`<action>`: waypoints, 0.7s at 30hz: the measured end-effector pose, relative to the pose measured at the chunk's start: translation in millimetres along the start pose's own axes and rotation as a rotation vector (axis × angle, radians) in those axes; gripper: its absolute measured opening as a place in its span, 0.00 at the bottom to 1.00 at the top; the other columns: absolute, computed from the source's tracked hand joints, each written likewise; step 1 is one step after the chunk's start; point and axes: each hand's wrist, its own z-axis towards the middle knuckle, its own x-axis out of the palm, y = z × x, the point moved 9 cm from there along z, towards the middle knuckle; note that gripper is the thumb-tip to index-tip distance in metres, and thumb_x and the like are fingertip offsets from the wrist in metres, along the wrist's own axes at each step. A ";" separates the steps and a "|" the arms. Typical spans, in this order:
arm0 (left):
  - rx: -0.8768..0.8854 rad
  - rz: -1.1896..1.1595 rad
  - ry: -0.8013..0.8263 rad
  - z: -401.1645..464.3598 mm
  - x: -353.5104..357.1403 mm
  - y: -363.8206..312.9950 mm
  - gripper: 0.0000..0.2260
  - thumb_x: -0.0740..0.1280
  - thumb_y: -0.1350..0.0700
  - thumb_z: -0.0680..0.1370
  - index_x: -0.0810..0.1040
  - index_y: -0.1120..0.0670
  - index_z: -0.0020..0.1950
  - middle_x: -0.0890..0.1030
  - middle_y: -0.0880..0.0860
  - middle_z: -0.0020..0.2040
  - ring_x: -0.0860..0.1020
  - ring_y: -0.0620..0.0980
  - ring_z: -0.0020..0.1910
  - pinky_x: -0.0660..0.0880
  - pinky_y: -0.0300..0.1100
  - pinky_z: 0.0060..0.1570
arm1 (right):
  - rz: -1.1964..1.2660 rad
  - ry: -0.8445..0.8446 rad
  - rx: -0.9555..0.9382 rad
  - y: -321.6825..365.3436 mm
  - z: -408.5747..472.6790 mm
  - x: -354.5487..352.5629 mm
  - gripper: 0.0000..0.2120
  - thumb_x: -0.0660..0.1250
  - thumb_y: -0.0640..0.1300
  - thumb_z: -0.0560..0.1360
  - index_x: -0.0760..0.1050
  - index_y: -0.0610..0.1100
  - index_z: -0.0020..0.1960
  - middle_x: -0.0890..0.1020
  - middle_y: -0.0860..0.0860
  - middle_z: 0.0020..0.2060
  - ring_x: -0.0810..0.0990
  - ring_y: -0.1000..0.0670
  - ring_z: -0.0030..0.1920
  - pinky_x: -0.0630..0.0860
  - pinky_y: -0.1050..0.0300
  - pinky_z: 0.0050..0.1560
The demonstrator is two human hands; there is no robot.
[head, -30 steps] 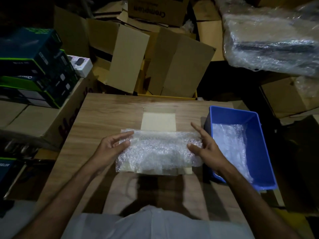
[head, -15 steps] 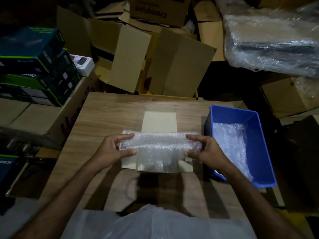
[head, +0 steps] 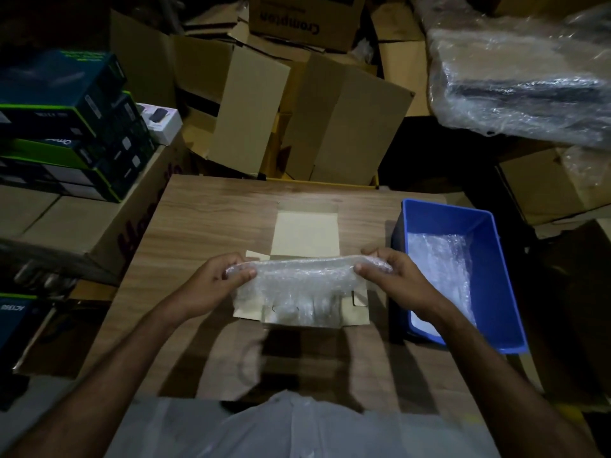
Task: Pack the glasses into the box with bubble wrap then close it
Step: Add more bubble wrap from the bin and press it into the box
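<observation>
A sheet of clear bubble wrap (head: 297, 285) hangs over a small open cardboard box (head: 305, 236) in the middle of the wooden table (head: 205, 219). My left hand (head: 215, 285) pinches the wrap's upper left end. My right hand (head: 393, 279) pinches its upper right end. Between them the top edge is rolled into a tube. The box's lid flap lies open toward the far side, and side flaps show at its left and right. The wrap hides the inside of the box. No glasses can be made out through it.
A blue plastic bin (head: 489, 276) with more bubble wrap inside stands at the table's right edge. Stacked dark product boxes (head: 66, 127) sit to the left. Cardboard cartons (head: 297, 120) crowd the far side, and a plastic-wrapped bundle (head: 522, 77) lies at upper right.
The wrap lay flat over the box under open palms. Both hands have since taken hold of its far edge and rolled it up, lifting it slightly.
</observation>
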 end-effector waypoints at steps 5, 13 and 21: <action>0.026 -0.001 0.067 3.2 7.7 -6.4 0.04 0.63 0.70 0.81 0.74 0.63 0.48 0.79 0.45 0.38 0.78 0.42 0.37 0.75 0.35 0.38 | 0.008 0.042 -0.097 10.8 1.9 13.8 0.04 0.65 0.37 0.82 0.77 0.37 0.54 0.84 0.40 0.48 0.85 0.44 0.41 0.79 0.59 0.35; -0.129 -0.073 -0.025 9.5 9.6 6.4 0.11 0.68 0.55 0.81 0.87 0.59 0.46 0.87 0.54 0.46 0.85 0.51 0.48 0.79 0.39 0.49 | -0.101 -0.045 -0.008 -8.3 7.7 22.4 0.04 0.77 0.43 0.73 0.87 0.43 0.46 0.88 0.49 0.44 0.86 0.50 0.48 0.84 0.51 0.53; 0.132 0.510 -0.195 37.4 11.7 -10.8 0.10 0.74 0.51 0.75 0.75 0.47 0.50 0.79 0.45 0.45 0.77 0.48 0.42 0.75 0.44 0.37 | -0.761 -0.246 -0.334 15.5 17.8 37.3 0.03 0.70 0.45 0.74 0.79 0.52 0.47 0.83 0.55 0.43 0.80 0.50 0.46 0.74 0.51 0.48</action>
